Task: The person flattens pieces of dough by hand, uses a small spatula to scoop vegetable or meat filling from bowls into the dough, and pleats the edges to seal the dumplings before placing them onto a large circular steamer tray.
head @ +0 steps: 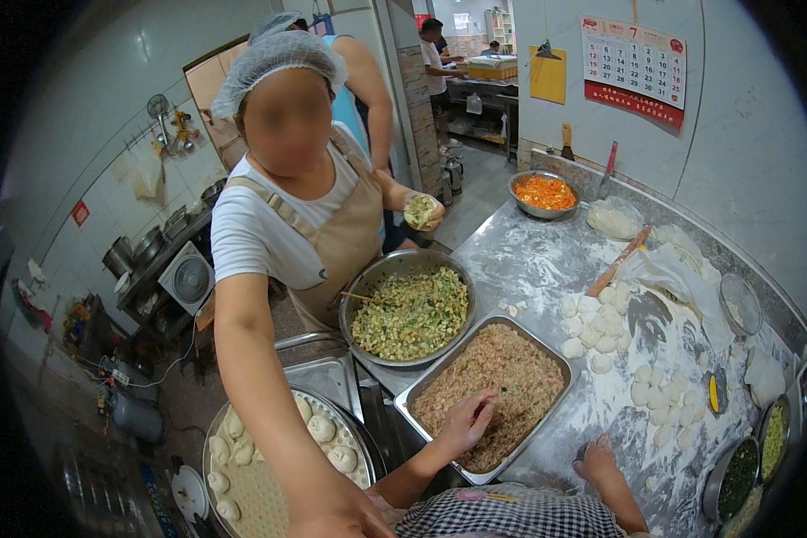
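Note:
My left hand (467, 425) hovers over or touches the meat filling (494, 380) in a rectangular steel tray (557, 415). Its fingers are half curled, and nothing shows in them. On the floured steel worktable (545, 447) rests my right hand (597, 459), fingers loosely bent, with no object visible in it. Several pale dough pieces (666, 403) lie to the right, beyond this hand. Left of the tray, a round perforated steamer tray (262, 497) carries several pleated buns (321, 428); a co-worker's arm (259, 363) crosses above it towards me.
A co-worker holds a filled dough wrapper (419, 212) behind a bowl of green vegetable filling (410, 316). A bowl of orange filling (545, 193), a rolling pin (619, 262) and a dough scraper (715, 392) are on the table. Bowls of greens (738, 474) stand at right.

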Motion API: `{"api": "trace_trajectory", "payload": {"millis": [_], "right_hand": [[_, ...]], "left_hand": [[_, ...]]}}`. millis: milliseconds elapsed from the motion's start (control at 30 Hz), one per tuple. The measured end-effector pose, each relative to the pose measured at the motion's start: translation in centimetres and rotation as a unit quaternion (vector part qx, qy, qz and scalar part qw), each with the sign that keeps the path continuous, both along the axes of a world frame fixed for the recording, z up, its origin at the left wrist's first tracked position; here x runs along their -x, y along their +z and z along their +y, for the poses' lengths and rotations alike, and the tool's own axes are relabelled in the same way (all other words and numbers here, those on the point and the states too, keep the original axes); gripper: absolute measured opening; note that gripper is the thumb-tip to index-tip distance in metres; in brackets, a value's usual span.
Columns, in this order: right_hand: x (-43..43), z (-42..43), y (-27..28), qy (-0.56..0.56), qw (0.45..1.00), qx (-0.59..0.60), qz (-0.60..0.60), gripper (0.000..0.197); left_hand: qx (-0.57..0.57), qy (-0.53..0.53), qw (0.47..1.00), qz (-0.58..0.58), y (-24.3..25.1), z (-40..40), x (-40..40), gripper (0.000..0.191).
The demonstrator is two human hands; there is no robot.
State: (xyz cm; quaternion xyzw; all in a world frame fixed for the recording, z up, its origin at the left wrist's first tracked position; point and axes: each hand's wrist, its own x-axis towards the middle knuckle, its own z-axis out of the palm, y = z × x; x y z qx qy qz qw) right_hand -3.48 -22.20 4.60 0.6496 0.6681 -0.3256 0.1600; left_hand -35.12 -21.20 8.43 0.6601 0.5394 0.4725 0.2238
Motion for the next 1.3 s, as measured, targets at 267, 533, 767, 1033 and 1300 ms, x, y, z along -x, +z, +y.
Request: {"api": "trace_trajectory", "payload": {"millis": [267,533,767,1033,1300], "right_hand": [[0.6,0.0,0.9,0.031,0.999,0.004,-0.011,0.08],[-0.3,0.1,-0.8,0.043,0.999,-0.013,-0.024,0.078],[-0.1,0.3,-0.7,0.03,0.999,-0.009,-0.03,0.076],[-0.5,0.1,-1.4,0.027,0.999,-0.02,-0.024,0.078],[-0.4,0.1,-1.5,0.064,0.996,-0.029,-0.05,0.079]], "left_hand": [[0.003,0.013,1.0,-0.001,0.0,-0.5,0.1,0.027],[0.012,-0.001,0.999,-0.031,-0.5,-0.1,-0.2,0.027],[0.011,0.005,1.0,-0.012,-0.3,-0.1,-0.2,0.026],[0.001,-0.001,1.0,-0.024,-0.7,-0.3,-0.2,0.025],[0.009,0.003,0.999,-0.047,-1.1,-0.7,-0.1,0.025]]}}
